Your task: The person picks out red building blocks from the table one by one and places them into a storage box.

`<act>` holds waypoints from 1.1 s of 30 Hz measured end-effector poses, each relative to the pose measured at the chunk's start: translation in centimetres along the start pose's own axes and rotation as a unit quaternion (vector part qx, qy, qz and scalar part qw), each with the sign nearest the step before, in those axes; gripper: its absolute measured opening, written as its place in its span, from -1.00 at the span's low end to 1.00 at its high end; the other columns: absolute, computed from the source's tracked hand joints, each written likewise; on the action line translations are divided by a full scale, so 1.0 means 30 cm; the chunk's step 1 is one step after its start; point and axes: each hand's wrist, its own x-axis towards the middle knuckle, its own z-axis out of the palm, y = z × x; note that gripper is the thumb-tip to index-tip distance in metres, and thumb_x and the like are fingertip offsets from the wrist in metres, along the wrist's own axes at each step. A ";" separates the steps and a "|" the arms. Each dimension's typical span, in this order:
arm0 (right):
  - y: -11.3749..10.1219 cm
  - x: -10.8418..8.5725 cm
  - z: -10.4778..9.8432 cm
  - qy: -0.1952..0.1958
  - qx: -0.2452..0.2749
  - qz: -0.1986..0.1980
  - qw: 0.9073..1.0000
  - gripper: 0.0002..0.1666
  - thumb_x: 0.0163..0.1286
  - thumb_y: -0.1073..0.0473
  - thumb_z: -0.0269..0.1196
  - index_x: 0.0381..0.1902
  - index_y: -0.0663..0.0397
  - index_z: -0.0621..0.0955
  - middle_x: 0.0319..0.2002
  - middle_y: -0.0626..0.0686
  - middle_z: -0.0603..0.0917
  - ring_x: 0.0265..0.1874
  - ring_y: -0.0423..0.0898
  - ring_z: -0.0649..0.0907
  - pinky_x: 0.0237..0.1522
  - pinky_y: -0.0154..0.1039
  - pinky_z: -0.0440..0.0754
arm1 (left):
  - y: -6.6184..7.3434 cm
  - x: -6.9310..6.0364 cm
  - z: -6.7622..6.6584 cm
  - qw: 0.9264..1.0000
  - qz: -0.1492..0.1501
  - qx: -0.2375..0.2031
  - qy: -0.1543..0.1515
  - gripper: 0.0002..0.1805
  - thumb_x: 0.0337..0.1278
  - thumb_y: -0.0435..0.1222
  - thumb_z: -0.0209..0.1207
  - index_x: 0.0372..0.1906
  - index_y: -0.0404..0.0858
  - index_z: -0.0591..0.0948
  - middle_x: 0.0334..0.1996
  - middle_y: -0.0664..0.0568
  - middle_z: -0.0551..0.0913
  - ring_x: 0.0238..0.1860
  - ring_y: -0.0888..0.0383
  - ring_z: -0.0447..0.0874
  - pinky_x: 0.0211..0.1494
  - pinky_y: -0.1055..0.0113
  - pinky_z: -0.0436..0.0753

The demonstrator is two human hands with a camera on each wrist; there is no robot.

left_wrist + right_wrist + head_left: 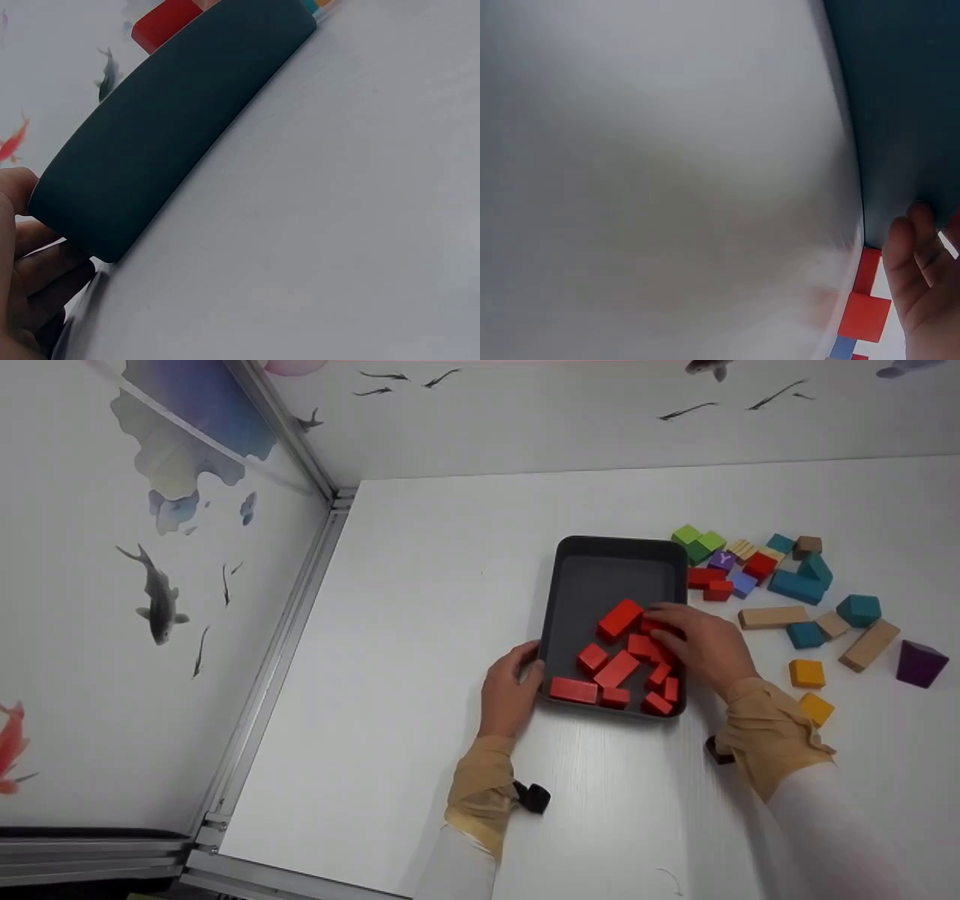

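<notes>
A dark grey tray (611,577) holds several red blocks (616,670) of different sizes, mostly in its near half. At the tray's near left corner my left hand (508,690) grips the wall. The left wrist view shows the thumb at the rim and the fingers (56,266) against the outside of the dark wall (165,120). My right hand (709,645) reaches over the right rim and pinches a red block (651,624) among the others; its fingers partly hide that block. Some right fingers (901,251) hang by the tray's outer wall in the right wrist view.
Right of the tray lie loose blocks: green (697,544), red (706,578), teal (796,586), wooden (772,618), yellow (807,673) and purple (922,663). A metal frame rail (300,585) and a printed wall (82,607) border the white table (420,585) on the left.
</notes>
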 end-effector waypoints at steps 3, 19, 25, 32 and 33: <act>-0.001 0.004 -0.001 -0.021 -0.012 -0.001 1.000 -0.54 0.27 0.10 0.16 0.15 -0.17 0.46 0.18 0.04 0.40 0.13 0.11 0.39 0.10 0.12 0.30 | 0.003 0.002 0.001 1.000 0.001 0.002 -0.001 -0.65 0.16 -0.08 0.05 0.08 0.08 0.49 -0.04 0.38 0.50 0.05 0.44 0.36 0.10 0.48 0.34; -0.005 0.018 -0.011 -0.122 -0.008 0.021 0.992 -0.45 0.38 0.09 -0.01 0.31 -0.32 0.22 0.33 -0.07 0.15 0.23 0.16 0.23 0.12 0.18 0.21 | -0.002 0.000 -0.001 1.000 -0.012 -0.012 -0.004 -0.65 0.16 -0.08 0.05 0.08 0.08 0.49 -0.04 0.39 0.49 0.05 0.44 0.36 0.10 0.46 0.34; -0.001 0.016 -0.014 -0.119 0.000 0.026 0.993 -0.43 0.37 0.12 0.01 0.32 -0.32 0.21 0.32 -0.07 0.17 0.22 0.15 0.25 0.12 0.16 0.24 | 0.002 -0.002 -0.001 1.000 -0.013 -0.014 -0.006 -0.65 0.16 -0.06 0.04 0.07 0.10 0.49 -0.03 0.37 0.49 0.06 0.43 0.36 0.11 0.43 0.34; 0.000 0.014 -0.008 -0.142 -0.012 0.013 0.990 -0.43 0.35 0.11 0.03 0.31 -0.30 0.23 0.36 -0.05 0.06 0.22 0.19 0.22 0.10 0.19 0.25 | 0.000 0.000 0.001 1.000 -0.003 -0.006 -0.006 -0.65 0.18 -0.07 0.03 0.08 0.10 0.48 -0.03 0.39 0.49 0.07 0.44 0.34 0.11 0.47 0.33; 0.002 0.013 -0.008 -0.144 -0.007 0.017 0.989 -0.43 0.36 0.10 0.03 0.30 -0.31 0.23 0.36 -0.04 0.07 0.23 0.19 0.21 0.10 0.20 0.24 | -0.001 0.000 0.002 1.000 -0.003 -0.006 -0.007 -0.65 0.18 -0.07 0.03 0.08 0.10 0.48 -0.03 0.38 0.49 0.07 0.44 0.34 0.11 0.46 0.33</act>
